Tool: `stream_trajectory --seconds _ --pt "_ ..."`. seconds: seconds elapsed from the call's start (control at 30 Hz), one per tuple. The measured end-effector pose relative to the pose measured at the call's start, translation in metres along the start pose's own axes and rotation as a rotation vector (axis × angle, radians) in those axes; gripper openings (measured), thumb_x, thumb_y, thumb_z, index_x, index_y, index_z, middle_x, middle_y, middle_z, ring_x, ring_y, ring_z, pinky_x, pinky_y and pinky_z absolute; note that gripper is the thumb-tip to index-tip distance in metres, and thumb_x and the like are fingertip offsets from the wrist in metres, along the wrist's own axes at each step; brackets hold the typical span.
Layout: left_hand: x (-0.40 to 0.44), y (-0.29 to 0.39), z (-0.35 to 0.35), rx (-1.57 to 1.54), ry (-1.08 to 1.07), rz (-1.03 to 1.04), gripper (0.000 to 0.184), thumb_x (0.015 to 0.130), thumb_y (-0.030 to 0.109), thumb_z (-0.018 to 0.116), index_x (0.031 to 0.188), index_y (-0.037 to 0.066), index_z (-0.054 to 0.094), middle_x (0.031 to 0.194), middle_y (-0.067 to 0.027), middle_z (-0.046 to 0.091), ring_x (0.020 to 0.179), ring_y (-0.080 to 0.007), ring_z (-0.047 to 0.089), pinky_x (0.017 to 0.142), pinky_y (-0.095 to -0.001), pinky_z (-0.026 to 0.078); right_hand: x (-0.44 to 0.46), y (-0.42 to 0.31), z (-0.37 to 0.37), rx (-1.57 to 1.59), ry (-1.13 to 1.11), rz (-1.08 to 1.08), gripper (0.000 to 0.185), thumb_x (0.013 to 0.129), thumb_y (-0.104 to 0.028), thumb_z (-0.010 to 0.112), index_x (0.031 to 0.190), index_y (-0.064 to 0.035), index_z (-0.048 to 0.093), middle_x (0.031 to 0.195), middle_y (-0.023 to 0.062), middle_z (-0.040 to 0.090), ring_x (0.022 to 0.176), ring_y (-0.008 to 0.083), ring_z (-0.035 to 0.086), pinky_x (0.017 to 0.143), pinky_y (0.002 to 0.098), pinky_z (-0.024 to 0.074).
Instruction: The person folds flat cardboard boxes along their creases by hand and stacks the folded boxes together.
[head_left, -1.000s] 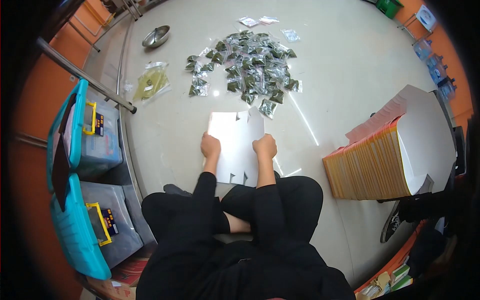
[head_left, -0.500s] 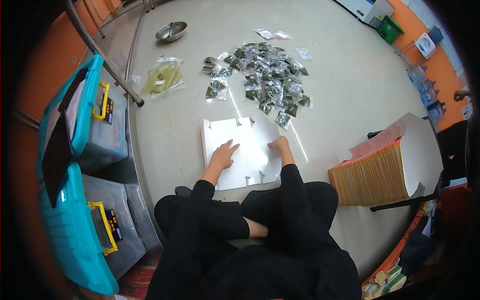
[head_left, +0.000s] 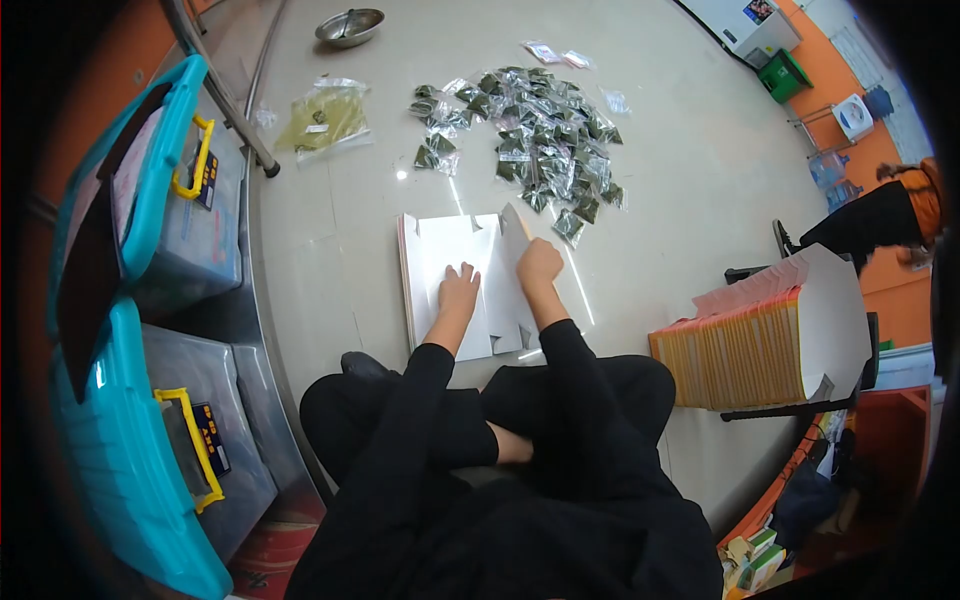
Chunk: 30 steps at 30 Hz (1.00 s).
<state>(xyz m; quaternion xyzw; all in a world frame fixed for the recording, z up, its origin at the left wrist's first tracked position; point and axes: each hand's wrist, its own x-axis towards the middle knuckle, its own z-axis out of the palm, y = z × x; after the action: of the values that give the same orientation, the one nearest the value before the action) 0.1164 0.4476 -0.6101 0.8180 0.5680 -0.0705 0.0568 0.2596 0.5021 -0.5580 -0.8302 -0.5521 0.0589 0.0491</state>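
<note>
A flat white cardboard sheet [head_left: 430,240] with notched edges lies on the floor before my crossed legs. Its right flap [head_left: 508,262] is tilted up. My left hand [head_left: 459,292] presses on the sheet's middle with its fingers apart. At the right edge, my right hand [head_left: 540,262] is closed round the raised flap. Beyond the sheet lies a heap of small clear bags [head_left: 545,130] with dark green contents.
Left: teal-lidded plastic boxes [head_left: 185,245], a metal bowl [head_left: 350,28] and a large bag of yellowish stuff [head_left: 325,118]. Right: a row of folded cardboard [head_left: 730,350] on a black stand. Another person [head_left: 880,225] is at the far right.
The right flap, lying flatter half a second ago, now stands up with my right hand closed on it. My left hand stays spread on the sheet. The other person has come further into view.
</note>
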Motion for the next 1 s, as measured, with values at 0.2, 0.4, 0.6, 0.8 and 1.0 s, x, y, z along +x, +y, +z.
stream_trajectory --seconds 0.2,0.4,0.6,0.8,1.0 --pt "-0.002 0.000 -0.011 -0.039 -0.094 -0.049 0.048 0.080 0.013 0.049 0.127 0.013 0.038 0.135 -0.0122 0.030 0.111 -0.0341 0.046 0.075 -0.0354 0.051 -0.038 -0.061 0.017 -0.543 0.224 -0.130 0.016 0.075 -0.020 0.054 0.074 -0.0057 0.061 0.069 0.0078 0.056 0.059 0.0199 0.055 0.049 0.0308 0.0439" --pt "-0.007 -0.024 0.018 -0.552 -0.271 -0.320 0.070 0.078 0.025 0.052 0.137 0.012 0.016 0.129 -0.0120 0.041 0.093 -0.0257 0.059 0.072 -0.0319 0.050 -0.067 -0.101 0.019 -0.834 0.164 -0.168 0.020 0.076 -0.021 0.050 0.076 -0.0033 0.059 0.066 0.0051 0.049 0.054 0.0155 0.048 0.044 0.0310 0.0342" --pt "-0.020 -0.046 0.043 -0.891 -0.226 -0.197 0.079 0.076 0.029 0.055 0.138 0.011 0.009 0.131 -0.0123 0.039 0.101 -0.0306 0.054 0.083 -0.0360 0.045 -0.074 -0.117 0.041 -0.770 0.065 -0.106 0.026 0.078 -0.017 0.050 0.090 0.0040 0.060 0.068 0.0056 0.050 0.054 0.0158 0.050 0.049 0.0301 0.0349" --pt "-0.029 -0.017 -0.023 -0.491 -0.296 -0.247 0.067 0.082 0.015 0.048 0.138 0.022 0.014 0.144 -0.0071 0.014 0.125 -0.0279 0.030 0.095 -0.0343 0.036 -0.057 -0.090 0.030 -0.556 0.160 -0.155 0.017 0.078 -0.015 0.049 0.080 -0.0027 0.060 0.070 0.0061 0.054 0.062 0.0186 0.056 0.053 0.0334 0.0438" --pt "-0.020 -0.012 0.009 -0.220 -0.099 -0.034 0.069 0.078 -0.004 0.044 0.132 0.036 0.027 0.144 -0.0061 0.009 0.130 -0.0326 0.017 0.096 -0.0448 0.036 0.013 0.069 -0.004 0.293 -0.292 -0.157 0.054 0.060 -0.038 0.071 0.089 0.0060 0.062 0.085 0.0198 0.063 0.080 0.0297 0.062 0.067 0.0395 0.0495"
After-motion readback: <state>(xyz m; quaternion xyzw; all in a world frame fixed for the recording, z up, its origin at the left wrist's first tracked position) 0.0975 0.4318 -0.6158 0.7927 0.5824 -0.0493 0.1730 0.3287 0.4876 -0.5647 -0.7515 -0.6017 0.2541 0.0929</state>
